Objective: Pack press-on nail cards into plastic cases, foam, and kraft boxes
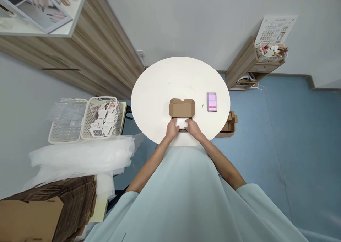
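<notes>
A small brown cardboard box (182, 109) lies on the round white table (160, 78), its lid flap raised on the far side. At the box's near part is a white wrapped packet (182, 123). My left hand (172, 129) grips the packet's left end, thumb on top and fingers closed. At the right end, my right hand (193, 128) does the same, its thumb pressed on the white surface. The fingertips of both hands are partly hidden by the box and packet. What is inside the wrapping cannot be seen.
A phone with a pink screen (212, 101) lies on the table's right. Left are white baskets (86, 119) of packets, white wrapping sheets (87, 155) and flat cardboard boxes (71, 206). A carton of small boxes (227, 126) stands on the floor; a wooden cabinet (243, 66) stands behind.
</notes>
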Motion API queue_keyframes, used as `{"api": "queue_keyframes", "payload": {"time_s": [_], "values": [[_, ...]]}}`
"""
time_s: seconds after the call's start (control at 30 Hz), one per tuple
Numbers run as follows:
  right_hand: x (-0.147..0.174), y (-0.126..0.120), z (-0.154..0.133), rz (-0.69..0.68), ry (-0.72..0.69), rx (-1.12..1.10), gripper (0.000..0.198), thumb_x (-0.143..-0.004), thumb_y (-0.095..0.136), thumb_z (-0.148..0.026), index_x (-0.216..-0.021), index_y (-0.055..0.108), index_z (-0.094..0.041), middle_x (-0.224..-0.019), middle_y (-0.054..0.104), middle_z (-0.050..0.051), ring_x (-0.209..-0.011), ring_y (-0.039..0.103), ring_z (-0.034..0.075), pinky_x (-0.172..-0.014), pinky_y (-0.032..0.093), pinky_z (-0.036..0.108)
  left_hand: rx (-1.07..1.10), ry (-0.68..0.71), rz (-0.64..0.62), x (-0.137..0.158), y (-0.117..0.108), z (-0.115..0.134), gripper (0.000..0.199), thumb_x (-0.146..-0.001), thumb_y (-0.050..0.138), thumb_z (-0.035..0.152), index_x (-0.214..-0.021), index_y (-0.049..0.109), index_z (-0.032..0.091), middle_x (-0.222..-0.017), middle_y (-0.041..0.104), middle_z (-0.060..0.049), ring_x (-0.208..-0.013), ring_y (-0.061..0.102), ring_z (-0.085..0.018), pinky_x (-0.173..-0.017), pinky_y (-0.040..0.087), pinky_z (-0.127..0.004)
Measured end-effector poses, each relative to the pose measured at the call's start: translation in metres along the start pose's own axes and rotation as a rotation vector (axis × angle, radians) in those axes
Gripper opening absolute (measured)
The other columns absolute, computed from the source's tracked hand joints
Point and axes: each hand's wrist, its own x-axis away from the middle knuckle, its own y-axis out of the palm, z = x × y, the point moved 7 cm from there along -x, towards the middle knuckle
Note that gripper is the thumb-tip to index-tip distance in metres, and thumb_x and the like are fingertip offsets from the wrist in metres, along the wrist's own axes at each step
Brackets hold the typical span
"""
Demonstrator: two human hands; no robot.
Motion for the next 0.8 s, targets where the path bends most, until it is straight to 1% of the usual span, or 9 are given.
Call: {"api": "queue_keyframes", "payload": {"time_s": [0.13, 0.23, 0.4, 0.53, 0.67, 0.73, 0.8], "values": [[-0.002, 0.008, -0.004, -0.019, -0.011, 0.052, 0.028, -0.099, 0.064, -0.013, -0.127, 0.067, -0.011, -0.132, 0.07, 0.017, -0.117, 0.069, 0.026, -0.098, 0.05, 0.031, -0.088, 0.044, -0.055, 0.001, 0.007, 0.001, 0.054, -0.083, 0.059, 0.005, -0.135, 0.067, 0.019, -0.143, 0.067, -0.014, -0.132, 0.063, -0.033, -0.112, 0.051, -0.045], [0.0, 0.009, -0.008, -0.027, -0.005, 0.098, 0.023, -0.101, 0.062, -0.013, -0.123, 0.066, -0.01, -0.132, 0.068, 0.019, -0.111, 0.07, 0.026, -0.094, 0.051, 0.031, -0.124, 0.054, -0.071, 0.003, 0.011, 0.001, 0.057, -0.084, 0.056, 0.004, -0.139, 0.063, 0.016, -0.147, 0.063, -0.018, -0.132, 0.063, -0.034, -0.112, 0.051, -0.047], [0.003, 0.008, -0.014, -0.055, 0.026, 0.139, 0.021, -0.103, 0.057, -0.012, -0.123, 0.064, -0.011, -0.132, 0.066, 0.019, -0.106, 0.07, 0.025, -0.09, 0.051, 0.031, -0.123, 0.048, -0.08, 0.007, 0.015, 0.004, 0.054, -0.091, 0.05, 0.006, -0.143, 0.059, 0.019, -0.15, 0.062, -0.015, -0.131, 0.063, -0.032, -0.11, 0.052, -0.046], [0.005, 0.007, -0.015, -0.055, 0.032, 0.152, 0.021, -0.104, 0.056, -0.012, -0.123, 0.063, -0.011, -0.132, 0.067, 0.018, -0.106, 0.071, 0.025, -0.09, 0.052, 0.031, -0.062, 0.066, -0.057, 0.01, 0.014, 0.006, 0.055, -0.094, 0.046, 0.007, -0.146, 0.058, 0.019, -0.158, 0.056, -0.015, -0.14, 0.058, -0.031, -0.116, 0.049, -0.047], [0.006, 0.008, -0.014, -0.057, 0.05, 0.163, 0.022, -0.104, 0.058, -0.013, -0.126, 0.062, -0.01, -0.132, 0.067, 0.019, -0.109, 0.071, 0.026, -0.091, 0.052, 0.031, 0.035, 0.089, -0.033, 0.011, 0.014, 0.006, 0.055, -0.095, 0.051, 0.012, -0.15, 0.057, 0.021, -0.164, 0.052, -0.012, -0.15, 0.05, -0.03, -0.123, 0.042, -0.046], [0.007, 0.009, -0.015, -0.061, 0.059, 0.166, 0.024, -0.105, 0.058, -0.015, -0.128, 0.062, -0.009, -0.132, 0.067, 0.021, -0.108, 0.072, 0.027, -0.09, 0.053, 0.031, 0.046, 0.089, -0.031, 0.012, 0.015, 0.007, 0.056, -0.097, 0.05, 0.012, -0.152, 0.055, 0.021, -0.165, 0.051, -0.012, -0.154, 0.046, -0.028, -0.125, 0.04, -0.046], [0.007, 0.009, -0.017, -0.066, 0.066, 0.171, 0.025, -0.105, 0.059, -0.016, -0.129, 0.061, -0.009, -0.131, 0.068, 0.021, -0.108, 0.072, 0.027, -0.089, 0.053, 0.031, 0.027, 0.088, -0.034, 0.013, 0.014, 0.009, 0.055, -0.098, 0.047, 0.012, -0.153, 0.054, 0.019, -0.167, 0.048, -0.013, -0.155, 0.044, -0.029, -0.125, 0.04, -0.046]]}}
